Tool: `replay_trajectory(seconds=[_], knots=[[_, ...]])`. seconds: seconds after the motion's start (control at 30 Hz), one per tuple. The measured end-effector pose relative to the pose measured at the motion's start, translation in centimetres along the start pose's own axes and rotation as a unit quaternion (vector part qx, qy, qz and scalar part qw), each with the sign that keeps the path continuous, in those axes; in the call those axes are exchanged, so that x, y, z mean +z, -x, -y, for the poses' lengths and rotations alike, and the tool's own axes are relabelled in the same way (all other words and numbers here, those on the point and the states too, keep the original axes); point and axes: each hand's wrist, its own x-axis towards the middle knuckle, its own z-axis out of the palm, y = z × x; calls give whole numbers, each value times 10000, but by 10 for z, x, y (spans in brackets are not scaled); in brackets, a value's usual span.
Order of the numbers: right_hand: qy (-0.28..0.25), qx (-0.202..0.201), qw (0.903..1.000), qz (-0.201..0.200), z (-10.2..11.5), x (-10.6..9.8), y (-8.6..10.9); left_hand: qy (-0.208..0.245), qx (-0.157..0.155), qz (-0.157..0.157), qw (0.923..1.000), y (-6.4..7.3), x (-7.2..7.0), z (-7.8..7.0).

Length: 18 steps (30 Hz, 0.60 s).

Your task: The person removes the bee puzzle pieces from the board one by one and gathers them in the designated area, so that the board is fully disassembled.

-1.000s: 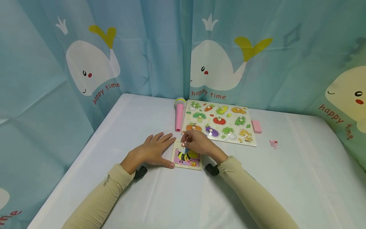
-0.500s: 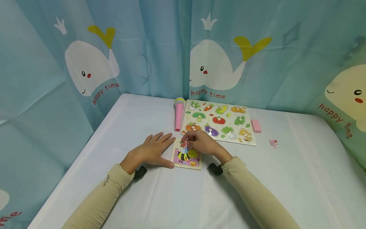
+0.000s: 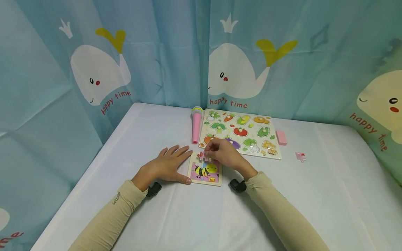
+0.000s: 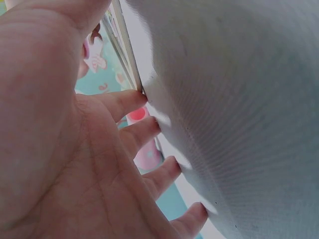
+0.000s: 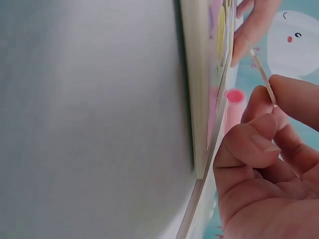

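A small wooden jigsaw board (image 3: 204,183) with a bee picture lies on the white-covered table. My left hand (image 3: 164,165) is spread at its left side, thumb at the lower left corner and index fingertip near the upper left one. In the left wrist view that hand's fingertips (image 4: 149,124) rest on the cloth. My right hand (image 3: 224,153) pinches a thin pink jigsaw piece (image 3: 202,157) over the upper part of the board. The right wrist view shows the piece (image 5: 262,74) edge-on, tilted and raised off the board, between thumb and finger.
A vegetable peg puzzle (image 3: 276,157) lies behind the board, with a pink toy microphone (image 3: 196,127) along its left side. Right of it are a pink block (image 3: 281,138) and a loose pink jigsaw piece (image 3: 300,157). A blue whale-print curtain (image 3: 176,69) stands behind the table.
My right hand has shifted slightly right and away from me, lifting the pink piece off the board and showing more of the bee picture. My left hand has stayed in place.
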Motion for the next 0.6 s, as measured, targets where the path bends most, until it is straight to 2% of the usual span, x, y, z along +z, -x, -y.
replay_trajectory(seconds=[0.3,0.6], knots=[[-418,62,9987,-278,-1,-9,9,-25,-22,-7,10000,-1,1,1],[-535,73,9969,-577,0,-22,24,19,-1,10,10000,-3,1,0]])
